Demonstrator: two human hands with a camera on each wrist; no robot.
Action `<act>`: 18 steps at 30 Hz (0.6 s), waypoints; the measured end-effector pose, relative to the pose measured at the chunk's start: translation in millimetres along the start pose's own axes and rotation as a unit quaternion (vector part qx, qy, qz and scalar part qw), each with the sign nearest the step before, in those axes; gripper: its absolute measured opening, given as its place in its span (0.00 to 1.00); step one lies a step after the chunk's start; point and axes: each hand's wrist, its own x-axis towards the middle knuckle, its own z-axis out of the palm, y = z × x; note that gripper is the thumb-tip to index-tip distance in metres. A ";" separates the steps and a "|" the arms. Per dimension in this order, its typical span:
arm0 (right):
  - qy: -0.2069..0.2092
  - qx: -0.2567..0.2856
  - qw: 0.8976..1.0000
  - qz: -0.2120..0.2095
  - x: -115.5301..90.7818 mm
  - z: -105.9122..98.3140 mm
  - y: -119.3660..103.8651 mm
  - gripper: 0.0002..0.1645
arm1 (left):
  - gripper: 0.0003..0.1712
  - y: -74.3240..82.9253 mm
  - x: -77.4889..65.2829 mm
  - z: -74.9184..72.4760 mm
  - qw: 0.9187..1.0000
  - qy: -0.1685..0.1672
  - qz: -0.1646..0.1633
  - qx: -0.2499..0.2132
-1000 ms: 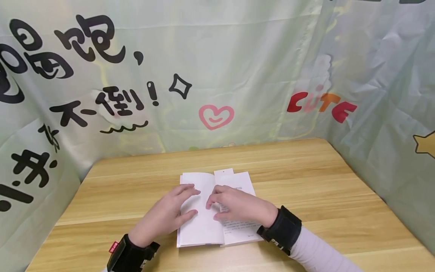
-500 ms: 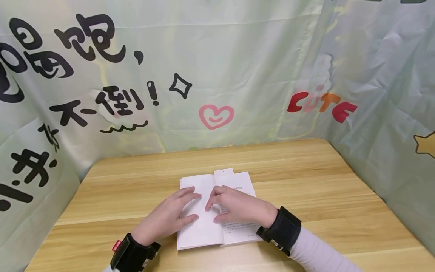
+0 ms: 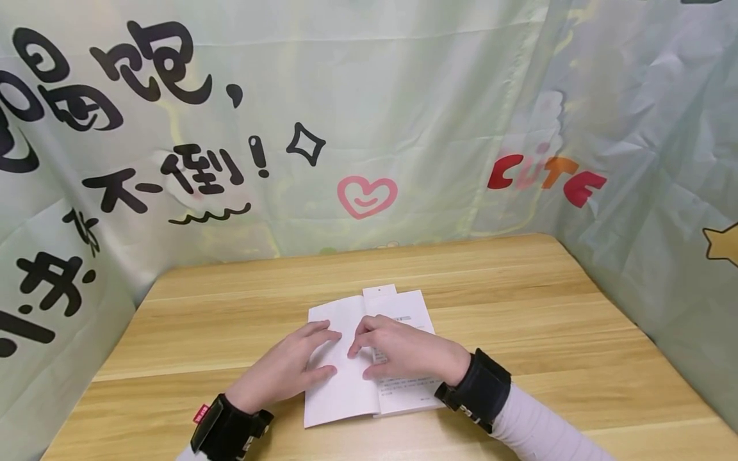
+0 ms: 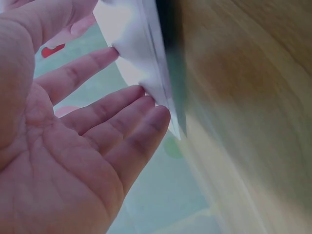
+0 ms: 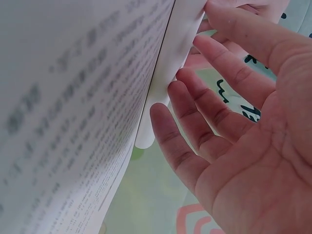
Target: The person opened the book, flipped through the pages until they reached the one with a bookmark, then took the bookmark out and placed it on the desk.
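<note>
Both hands at the blank page, nothing clasped

Here's the centre of my feed: a white, soft-paged book (image 3: 352, 394) spread wide near the front of the table, its blank white left page (image 3: 328, 406) facing up beside a right page printed in small dark text (image 3: 406, 387). A plain white card tab with a tiny dark hole (image 3: 380, 291) pokes past the top edge, close to the gutter.

And the left hand (image 3: 288, 365)! Fingers spread, fairly straight, tips against the blank page, gripping nothing. The right hand (image 3: 403, 349) arches over the printed side, fingertips down by the gutter, also without a grip; its thumb's contact I can't confirm.

I'd call this the pressing step, keeping the book spread. Whether the left side lies fully flat, I can't tell. The next move, I reckon, calls for even, gentle pressure from gutter outward, without creasing the paper or nudging that tab.

Outward now: black wrist straps (image 3: 478, 390) on both arms, a pale ribbed sleeve (image 3: 542, 426) at right, the light wood-grain table (image 3: 530, 320) beneath, and a pale green cloth backdrop (image 3: 438, 96) with a pink smiling heart (image 3: 366, 202).
</note>
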 end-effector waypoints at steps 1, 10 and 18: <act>-0.001 -0.002 1.000 0.000 0.0 0.2 0.1 0.19 | 0.29 -0.2 -0.2 0.2 1.000 -0.004 -0.003 -0.001; -0.003 -0.007 1.000 -0.007 0.8 1.3 1.0 0.19 | 0.35 -2.5 -3.9 2.7 0.999 -0.027 -0.015 -0.015; -0.002 0.012 1.000 0.001 -0.7 -3.7 1.0 0.21 | 0.35 -3.8 -4.5 4.3 0.999 -0.044 -0.017 -0.024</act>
